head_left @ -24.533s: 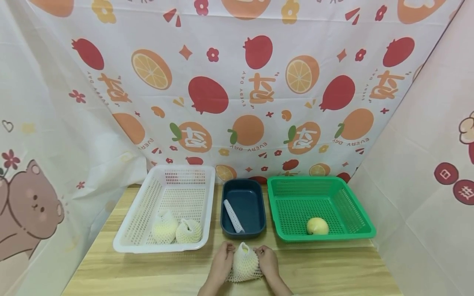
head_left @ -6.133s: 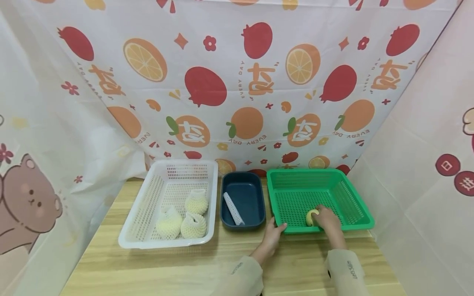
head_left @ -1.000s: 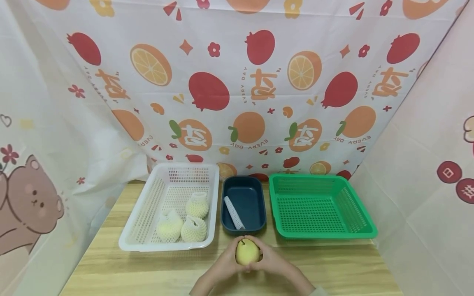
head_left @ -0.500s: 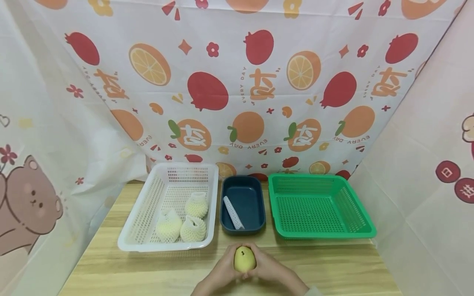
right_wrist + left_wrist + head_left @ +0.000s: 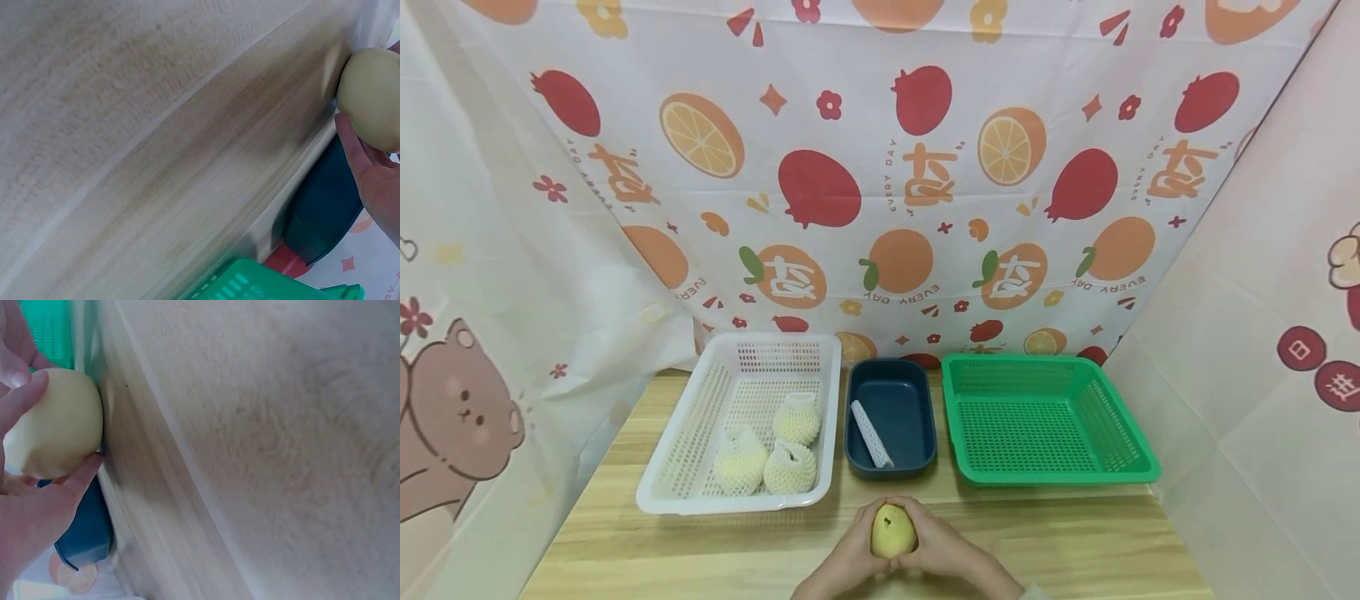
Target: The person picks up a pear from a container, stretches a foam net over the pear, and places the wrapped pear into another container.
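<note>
Both hands hold a yellow pear (image 5: 893,532) between them at the front middle of the table, its short dark stem tipped up toward the head camera. My left hand (image 5: 852,554) curls round its left side, and my right hand (image 5: 942,550) curls round its right. In the left wrist view, the pear's pale skin (image 5: 62,425) shows between thumb and fingers. The right wrist view has the pear (image 5: 373,97) at its right edge, with fingers beneath it. Just beyond the hands, a rolled white foam net sleeve (image 5: 871,434) lies in a dark blue tray (image 5: 910,417).
A white basket (image 5: 658,496) at left holds three pears in foam nets, including one net-wrapped pear (image 5: 797,419) at the back. On the right stands a green basket (image 5: 1052,479). A fruit-print curtain (image 5: 917,192) hangs behind; other curtains flank the wooden table (image 5: 1045,550).
Earlier, both hands were on a netted pear; the white basket has since gone from two to three. The right hand took the last pear from the green basket. Lately it moved slightly nearer, stem tilting.
</note>
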`<state>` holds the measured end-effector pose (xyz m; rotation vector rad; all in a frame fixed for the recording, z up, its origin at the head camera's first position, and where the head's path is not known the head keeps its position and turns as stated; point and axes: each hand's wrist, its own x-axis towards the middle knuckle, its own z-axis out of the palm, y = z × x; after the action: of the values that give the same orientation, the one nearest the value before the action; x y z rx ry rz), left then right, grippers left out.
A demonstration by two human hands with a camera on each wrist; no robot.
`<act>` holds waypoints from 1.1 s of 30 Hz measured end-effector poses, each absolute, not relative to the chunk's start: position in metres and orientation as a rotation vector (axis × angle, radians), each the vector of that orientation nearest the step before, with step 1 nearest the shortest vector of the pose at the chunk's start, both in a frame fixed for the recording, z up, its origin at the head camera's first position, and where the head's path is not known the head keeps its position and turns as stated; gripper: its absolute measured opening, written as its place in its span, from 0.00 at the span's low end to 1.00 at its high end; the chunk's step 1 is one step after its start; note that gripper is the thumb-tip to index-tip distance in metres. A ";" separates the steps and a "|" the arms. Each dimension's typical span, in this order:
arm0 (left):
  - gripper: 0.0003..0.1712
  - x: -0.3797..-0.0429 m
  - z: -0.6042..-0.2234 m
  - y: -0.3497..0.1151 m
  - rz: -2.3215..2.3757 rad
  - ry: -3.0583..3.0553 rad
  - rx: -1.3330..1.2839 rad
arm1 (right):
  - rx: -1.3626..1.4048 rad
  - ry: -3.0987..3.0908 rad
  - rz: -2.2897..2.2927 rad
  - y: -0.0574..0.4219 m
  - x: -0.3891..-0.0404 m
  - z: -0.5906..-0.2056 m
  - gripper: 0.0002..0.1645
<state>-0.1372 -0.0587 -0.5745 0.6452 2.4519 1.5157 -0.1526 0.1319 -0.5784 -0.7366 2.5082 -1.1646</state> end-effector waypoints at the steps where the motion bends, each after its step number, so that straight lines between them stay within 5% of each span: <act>1: 0.52 -0.137 -0.575 -0.060 1.515 2.448 0.651 | -0.739 2.512 -1.159 0.132 -0.152 -0.579 0.48; 8: 0.52 -0.141 -0.574 -0.067 1.552 2.360 0.652 | -0.726 2.511 -1.192 0.134 -0.152 -0.578 0.51; 16: 0.47 -0.140 -0.570 -0.070 1.643 2.196 0.564 | -0.686 2.463 -1.238 0.136 -0.153 -0.574 0.44; 22: 0.37 -0.142 -0.564 -0.068 1.864 2.036 0.335 | -0.662 2.464 -1.235 0.136 -0.155 -0.573 0.41; 33: 0.34 -0.164 -0.565 -0.058 2.165 2.144 -0.065 | -0.669 2.486 -1.220 0.135 -0.155 -0.572 0.40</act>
<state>-0.1643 -0.0576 -0.5654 -0.0648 2.1440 2.1645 -0.1550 0.1355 -0.5722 -0.6687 2.4858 -1.2198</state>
